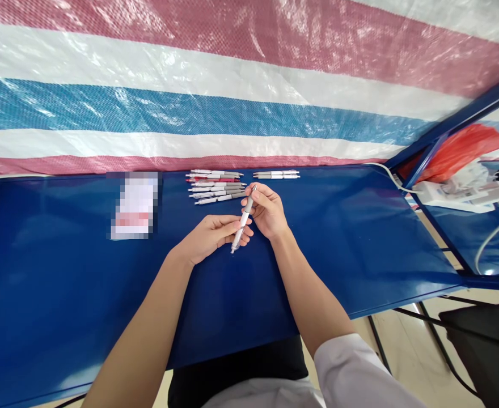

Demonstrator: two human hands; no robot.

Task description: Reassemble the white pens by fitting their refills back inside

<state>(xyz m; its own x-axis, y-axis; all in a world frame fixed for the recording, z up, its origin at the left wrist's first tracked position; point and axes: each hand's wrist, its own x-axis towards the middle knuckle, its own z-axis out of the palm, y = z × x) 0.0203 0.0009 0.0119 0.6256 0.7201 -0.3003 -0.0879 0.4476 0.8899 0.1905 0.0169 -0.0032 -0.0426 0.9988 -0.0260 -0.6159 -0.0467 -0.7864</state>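
While the desk (338,226) is offering room, the left hand (211,235) and right hand (270,212) are hovering close above it, other pens (221,187) are lying beyond, probably for easy reach, and both hands are pinching one pen (244,218), seemingly to steady it.

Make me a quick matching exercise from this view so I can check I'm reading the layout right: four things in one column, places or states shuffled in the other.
Things
1. Held pen
2. Pair of pens
3. Larger group of pens
4. Red plastic bag

Places and states
A. Mostly white and grey, with some red showing, left of the smaller set
B. At the right of the picture, past the bare tabletop
C. Tilted, gripped by the left hand and the right hand
D. Lying near the far edge, beyond the right hand

Pairs: 1-C, 2-D, 3-A, 4-B
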